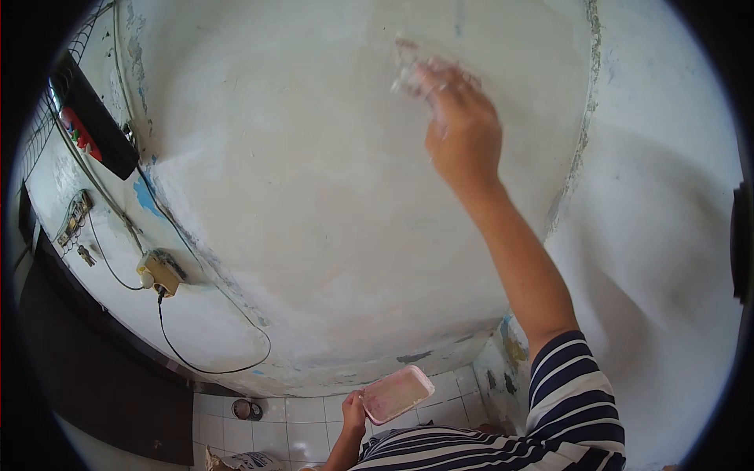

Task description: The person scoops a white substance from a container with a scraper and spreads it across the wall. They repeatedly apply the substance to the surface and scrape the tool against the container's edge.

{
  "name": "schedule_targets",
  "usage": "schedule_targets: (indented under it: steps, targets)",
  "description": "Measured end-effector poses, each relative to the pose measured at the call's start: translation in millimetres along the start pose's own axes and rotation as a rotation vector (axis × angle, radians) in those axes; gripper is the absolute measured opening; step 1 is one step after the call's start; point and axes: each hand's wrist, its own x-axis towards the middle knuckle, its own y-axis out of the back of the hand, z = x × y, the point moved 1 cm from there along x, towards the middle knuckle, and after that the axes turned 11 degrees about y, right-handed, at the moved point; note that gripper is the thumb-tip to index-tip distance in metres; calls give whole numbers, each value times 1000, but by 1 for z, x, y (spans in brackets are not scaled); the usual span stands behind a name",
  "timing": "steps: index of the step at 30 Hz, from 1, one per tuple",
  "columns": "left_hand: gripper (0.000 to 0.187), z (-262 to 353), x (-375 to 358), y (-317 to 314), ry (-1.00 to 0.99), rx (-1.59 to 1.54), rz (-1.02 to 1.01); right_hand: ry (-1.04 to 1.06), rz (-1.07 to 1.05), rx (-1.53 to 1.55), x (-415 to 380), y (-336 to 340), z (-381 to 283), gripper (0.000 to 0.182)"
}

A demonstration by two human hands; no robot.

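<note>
My right hand (466, 137) is raised against the plastered wall (314, 173), its fingers closed on a crumpled pale wad (409, 69). The wad is blurred and partly see-through, right at the wall's surface; I cannot tell what it is made of. Down low, my left hand (354, 413) grips a shallow pink tray (429, 383) by its left end. A thin pinkish-white residue coats the tray's inside. The wall around my right hand is patchy grey and white.
On the left wall hang a black and red box (96, 125), a yellowish power socket (159, 275) with a looping black cable (206, 369), and keys (86, 255). A dark door panel (102, 369) stands lower left. A can (246, 409) and a bag (247, 461) sit on the tiled floor (306, 434).
</note>
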Motion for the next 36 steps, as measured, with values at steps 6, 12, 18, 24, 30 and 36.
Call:
schedule_targets:
  steps: [6,12,18,24,30,36]
  targets:
    - [23,-1,2,-2,-21,0,-25,20,-303,130,-161,-11,-105,47]
    - [24,5,4,1,1,-6,25,-135,-774,643,-280,36,-188,42]
    - [25,6,7,-4,-16,-14,-5,-194,-104,422,-108,39,-61,50]
    - [24,9,7,-10,-10,19,-30,-31,-228,28,-120,0,-26,49]
    - [24,9,3,-15,-11,80,-45,-76,-513,385,-269,29,-142,46]
    - [24,2,3,-20,30,24,-37,-192,-283,523,-175,58,-91,46]
